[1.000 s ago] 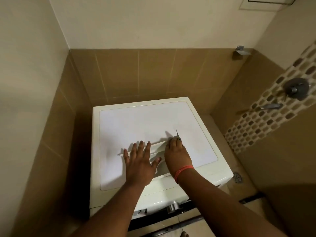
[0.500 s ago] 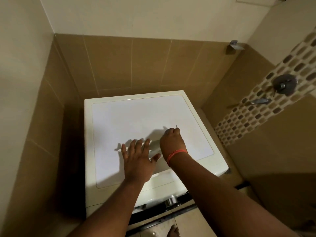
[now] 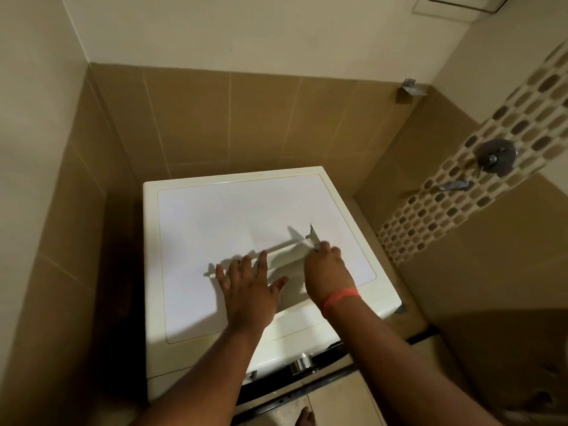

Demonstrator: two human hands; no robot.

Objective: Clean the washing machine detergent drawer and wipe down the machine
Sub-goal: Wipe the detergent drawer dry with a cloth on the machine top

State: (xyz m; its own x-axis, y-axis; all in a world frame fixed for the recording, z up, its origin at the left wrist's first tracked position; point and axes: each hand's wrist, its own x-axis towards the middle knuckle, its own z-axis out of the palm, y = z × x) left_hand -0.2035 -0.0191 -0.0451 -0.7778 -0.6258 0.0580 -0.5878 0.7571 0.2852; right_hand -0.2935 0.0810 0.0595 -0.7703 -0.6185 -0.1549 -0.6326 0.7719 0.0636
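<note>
Drawer (image 3: 278,259) lies on top of the washer (image 3: 215,229), toward its front right, long side running from lower left to upper right. It is white on white, so only the far rail and the shadows define it; compartments can't be made out.

Left hand (image 3: 249,292) lies flat on the left part of the drawer, fingers spread and straight, fingertips on the far rail, thumb out to the right. It presses down, no curl around anything.

Right hand (image 3: 327,272) is at the drawer's right end, fingers curled, pinching a small thin tool (image 3: 312,236) whose pointed tip sticks up past the knuckles. What the tool is: cannot tell. Its lower end meets the drawer's right corner. An orange band (image 3: 339,298) sits on the right wrist.

Washer is a white front-loader set in a tiled corner, back to the tan tile wall (image 3: 246,124), close to the left wall. A chrome knob (image 3: 301,364) shows on the front panel below the hands.

On the right wall a mosaic strip (image 3: 479,179) runs diagonally; a round chrome valve (image 3: 495,156) is mounted on it, with a tap (image 3: 455,185) just below. A small metal bracket (image 3: 410,87) sits high in the back right corner. Toes (image 3: 305,418) show at the bottom edge on the floor.
</note>
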